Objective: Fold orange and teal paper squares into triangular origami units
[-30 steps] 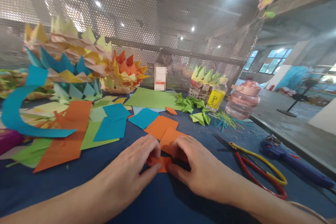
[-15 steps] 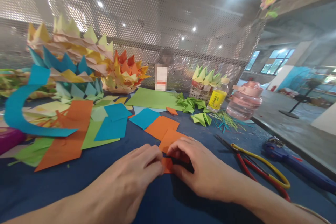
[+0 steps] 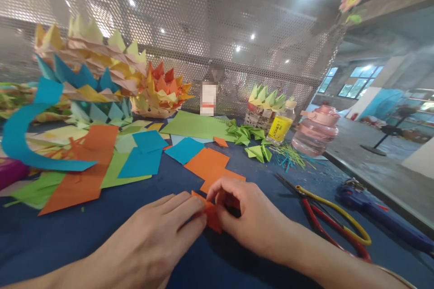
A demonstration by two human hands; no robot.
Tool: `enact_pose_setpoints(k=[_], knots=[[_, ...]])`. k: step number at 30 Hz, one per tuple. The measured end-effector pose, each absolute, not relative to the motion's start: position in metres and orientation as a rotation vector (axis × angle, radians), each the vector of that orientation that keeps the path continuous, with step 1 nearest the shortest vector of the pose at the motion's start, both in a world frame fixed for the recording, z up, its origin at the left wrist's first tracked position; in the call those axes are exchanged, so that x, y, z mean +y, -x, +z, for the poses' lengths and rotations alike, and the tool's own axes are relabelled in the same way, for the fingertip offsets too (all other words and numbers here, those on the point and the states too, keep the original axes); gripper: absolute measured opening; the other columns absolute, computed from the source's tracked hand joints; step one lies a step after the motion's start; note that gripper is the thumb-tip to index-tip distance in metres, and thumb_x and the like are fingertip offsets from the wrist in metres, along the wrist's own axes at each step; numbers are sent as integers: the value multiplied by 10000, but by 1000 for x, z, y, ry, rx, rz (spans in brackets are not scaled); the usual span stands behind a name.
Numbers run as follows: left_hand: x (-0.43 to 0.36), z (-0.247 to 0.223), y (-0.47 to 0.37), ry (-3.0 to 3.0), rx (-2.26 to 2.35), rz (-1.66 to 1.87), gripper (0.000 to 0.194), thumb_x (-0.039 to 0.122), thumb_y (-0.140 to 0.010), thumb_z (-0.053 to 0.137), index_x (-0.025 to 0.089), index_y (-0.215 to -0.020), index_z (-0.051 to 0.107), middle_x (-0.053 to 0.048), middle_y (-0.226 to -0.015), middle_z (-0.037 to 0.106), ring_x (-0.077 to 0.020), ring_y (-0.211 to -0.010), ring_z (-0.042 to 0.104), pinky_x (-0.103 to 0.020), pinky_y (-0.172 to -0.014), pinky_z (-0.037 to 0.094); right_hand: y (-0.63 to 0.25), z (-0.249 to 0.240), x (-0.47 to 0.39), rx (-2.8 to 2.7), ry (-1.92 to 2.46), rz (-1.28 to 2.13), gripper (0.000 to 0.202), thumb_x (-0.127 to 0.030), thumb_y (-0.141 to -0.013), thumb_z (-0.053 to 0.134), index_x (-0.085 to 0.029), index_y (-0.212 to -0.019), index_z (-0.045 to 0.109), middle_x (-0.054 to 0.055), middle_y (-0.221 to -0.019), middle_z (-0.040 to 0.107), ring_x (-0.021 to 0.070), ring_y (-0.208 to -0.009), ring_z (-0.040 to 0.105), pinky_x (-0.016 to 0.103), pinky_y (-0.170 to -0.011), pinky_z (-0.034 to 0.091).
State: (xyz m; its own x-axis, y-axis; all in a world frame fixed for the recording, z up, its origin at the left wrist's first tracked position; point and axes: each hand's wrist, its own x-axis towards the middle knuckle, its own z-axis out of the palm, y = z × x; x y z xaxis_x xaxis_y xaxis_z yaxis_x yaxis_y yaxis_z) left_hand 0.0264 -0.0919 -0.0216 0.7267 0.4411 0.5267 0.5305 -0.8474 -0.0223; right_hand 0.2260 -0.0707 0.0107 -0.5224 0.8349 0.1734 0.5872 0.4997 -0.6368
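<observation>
A small folded piece of orange paper (image 3: 213, 216) lies between my hands, partly covered by the fingers. My left hand (image 3: 166, 226) is closed on its left side, fingers pressed together. From the right, my right hand (image 3: 251, 221) pinches the same piece between thumb and fingertips. Just beyond the fingers, flat orange paper squares (image 3: 208, 162) overlap on the blue table surface (image 3: 129, 216). A blue paper square (image 3: 185, 150) touches their far left corner. Folded green paper pieces (image 3: 259, 152) lie farther back.
On the right are red-and-yellow-handled scissors (image 3: 334, 216) and a blue glue gun (image 3: 379, 210). A yellow-labelled bottle (image 3: 280, 126) and pink water bottle (image 3: 315, 131) stand behind. Paper sheets (image 3: 81, 162), a curled blue strip (image 3: 16, 135) and folded-paper models (image 3: 98, 72) occupy the left.
The dark gap between my fingers has gone, and folded orange paper now shows there. Both hands have shifted slightly left and nearer to me. The view has tilted a little.
</observation>
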Motion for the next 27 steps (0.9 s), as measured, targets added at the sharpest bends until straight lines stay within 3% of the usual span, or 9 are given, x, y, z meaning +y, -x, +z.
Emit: enact_pose_setpoints(k=[4, 9, 13, 16, 19, 22, 27], knots=[[-91, -18, -27, 2729, -787, -788, 410, -21, -704, 331, 167, -883, 649, -67, -902, 687, -200, -714, 616, -304, -644, 544, -230, 23, -81, -2393, 971, 718, 256, 43, -707, 553, -179, -730, 677, -33, -742, 690, 99, -691, 620, 200, -699, 458], [-93, -19, -22, 2757, -738, -875, 393, -8, -714, 315, 182, -808, 645, -66, -877, 702, -174, -669, 613, -265, -621, 532, -235, 31, -82, -2559, 741, 686, 346, 94, -723, 514, -175, -861, 681, -6, -867, 706, 118, -838, 630, 216, -831, 474], [-91, -22, -18, 2720, -701, -913, 406, -10, -768, 327, 177, -922, 652, -68, -948, 713, -174, -772, 650, -259, -711, 542, -240, 26, -72, -2628, 711, 559, 190, -37, -840, 616, -175, -947, 689, 24, -960, 660, 131, -921, 608, 257, -892, 463], [-90, -23, -20, 2707, -630, -906, 381, 9, -875, 314, 181, -942, 647, -54, -914, 716, -165, -797, 662, -254, -728, 535, -244, 21, -66, -2641, 711, 558, 68, -150, -878, 678, -181, -922, 720, 20, -983, 634, 115, -950, 602, 234, -889, 463], [-89, -25, -23, 2664, -516, -1057, 320, 79, -979, 342, 176, -883, 631, -20, -824, 706, -137, -744, 652, -225, -682, 510, -246, 17, -64, -2620, 675, 556, 52, -151, -860, 705, -185, -878, 740, -1, -935, 633, 102, -911, 598, 217, -852, 462], [-89, -26, -25, 2642, -437, -1183, 309, 134, -1009, 378, 168, -806, 608, -3, -795, 710, -121, -687, 639, -216, -639, 487, -246, 15, -63, -2603, 636, 580, 34, -148, -839, 727, -170, -851, 749, -2, -896, 633, 102, -875, 598, 216, -827, 457], [-88, -25, -23, 2732, -383, -1213, 315, 173, -1033, 340, 169, -894, 622, -5, -788, 710, -127, -705, 650, -222, -659, 492, -247, 14, -59, -2584, 639, 673, 43, -146, -813, 752, -157, -852, 766, 6, -897, 621, 104, -881, 597, 207, -809, 456]])
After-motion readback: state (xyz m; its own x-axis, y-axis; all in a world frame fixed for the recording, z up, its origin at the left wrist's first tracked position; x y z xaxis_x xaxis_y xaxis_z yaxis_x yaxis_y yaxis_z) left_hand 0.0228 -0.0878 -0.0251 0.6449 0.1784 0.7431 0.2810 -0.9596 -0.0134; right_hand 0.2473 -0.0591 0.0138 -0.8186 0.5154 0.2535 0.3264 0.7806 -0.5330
